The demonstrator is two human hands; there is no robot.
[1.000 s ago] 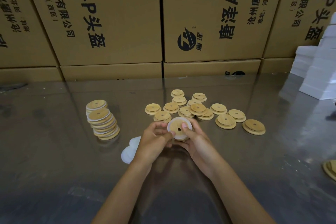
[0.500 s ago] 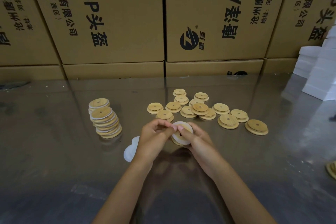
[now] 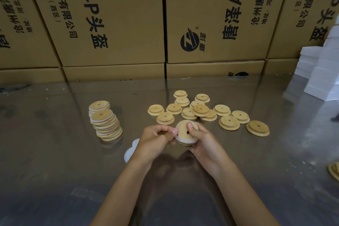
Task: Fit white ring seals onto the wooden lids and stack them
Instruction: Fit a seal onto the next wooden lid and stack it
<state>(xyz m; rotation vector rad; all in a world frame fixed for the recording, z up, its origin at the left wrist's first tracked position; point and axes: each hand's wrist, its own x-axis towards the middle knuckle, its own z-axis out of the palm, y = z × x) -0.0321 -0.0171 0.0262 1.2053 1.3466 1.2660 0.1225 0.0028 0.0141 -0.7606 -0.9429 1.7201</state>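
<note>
wooden lid (image 3: 186, 131) sat in both hands just above the desk (image 3: 55, 161), stepped face up, small centre hole showing. white ring seal (image 3: 177, 138) lay part-way round it: a white band showed along the left and lower edge, while the upper right rim still looked bare. whether the seal was seated in its groove there, could not tell.

right hand (image 3: 202, 143) cradled the lid from below and right, fingers curled under it, thumb pressed on the top face near the hole. left hand (image 3: 156, 138) pinched at the lid's left edge, fingertips (image 3: 174, 131) on the seal, closed on it.

step in hand, by my reading: stretching the seal over the rim, about half on. next move likely calls for working the fingers round toward the bare far edge while the right thumb holds the lid from turning, then pressing flat.

left of the grip, well apart: stack of finished lids (image 3: 106, 122), white bands between the wood, leaning a little. just left and below the left hand: loose white seals (image 3: 131, 149) on the desk, partly hidden by the wrist. beyond and right of the grip: scatter of bare lids (image 3: 201, 111), some overlapping, many left to do.

further back, cardboard cartons (image 3: 113, 16); far right, white boxes (image 3: 322, 71).
</note>
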